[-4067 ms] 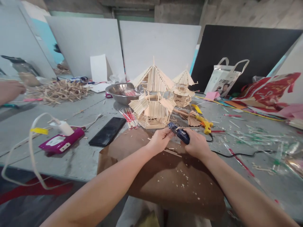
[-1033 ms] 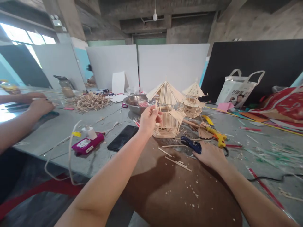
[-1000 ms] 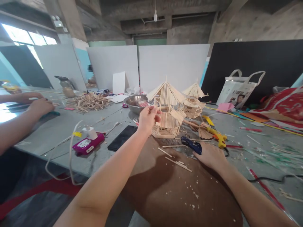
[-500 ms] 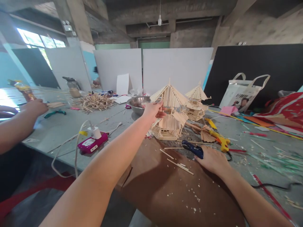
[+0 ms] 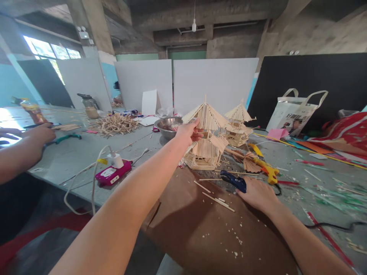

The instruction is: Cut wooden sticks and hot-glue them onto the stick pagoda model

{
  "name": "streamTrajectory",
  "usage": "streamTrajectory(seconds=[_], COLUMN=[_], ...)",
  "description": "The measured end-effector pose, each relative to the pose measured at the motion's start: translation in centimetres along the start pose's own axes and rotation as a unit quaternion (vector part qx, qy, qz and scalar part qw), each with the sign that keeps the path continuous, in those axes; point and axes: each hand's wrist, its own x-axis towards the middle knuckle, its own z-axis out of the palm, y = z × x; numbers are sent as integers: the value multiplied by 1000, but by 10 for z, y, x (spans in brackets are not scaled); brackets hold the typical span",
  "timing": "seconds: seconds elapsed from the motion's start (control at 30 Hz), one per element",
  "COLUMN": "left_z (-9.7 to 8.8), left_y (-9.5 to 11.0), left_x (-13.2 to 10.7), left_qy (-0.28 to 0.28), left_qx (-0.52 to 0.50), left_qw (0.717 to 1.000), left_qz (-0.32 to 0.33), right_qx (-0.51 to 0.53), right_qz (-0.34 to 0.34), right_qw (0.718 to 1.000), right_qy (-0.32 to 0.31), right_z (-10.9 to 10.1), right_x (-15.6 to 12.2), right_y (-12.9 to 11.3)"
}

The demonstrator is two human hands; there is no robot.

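Observation:
A two-tier pavilion model (image 5: 205, 143) built of wooden sticks stands on the grey table (image 5: 71, 160), at the far edge of a brown paper sheet (image 5: 206, 233). My left hand (image 5: 188, 133) reaches out to the model's left side, just under the upper roof. Its fingers are pinched together against the sticks, on a short wooden stick that barely shows. My right hand (image 5: 258, 193) lies palm down on the brown paper with its fingers stretched out, fingertips touching the end of a dark blue hand tool (image 5: 233, 181).
A smaller stick pavilion (image 5: 237, 122), a metal bowl (image 5: 168, 126) and a yellow glue gun (image 5: 265, 168) surround the model. Loose sticks (image 5: 218, 199) lie on the paper. A pink charger block (image 5: 113, 173) with cable sits left. Another person's hand (image 5: 40, 133) is near green pliers (image 5: 64, 138).
My left hand has carried the short stick forward and up from above the paper to the model's left side. My right hand stays on the blue tool. The view has tilted up slightly.

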Motion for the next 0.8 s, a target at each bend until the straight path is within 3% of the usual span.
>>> streamTrajectory(seconds=[0.8], left_z=[0], left_y=[-4], left_x=[6], left_qy=[3], left_qx=[-10], left_qw=[1000], left_qz=[-4], right_qx=[-8], right_qz=[-24], right_qw=[1000], right_qy=[9], right_z=[1], right_x=[-1], right_y=[-1])
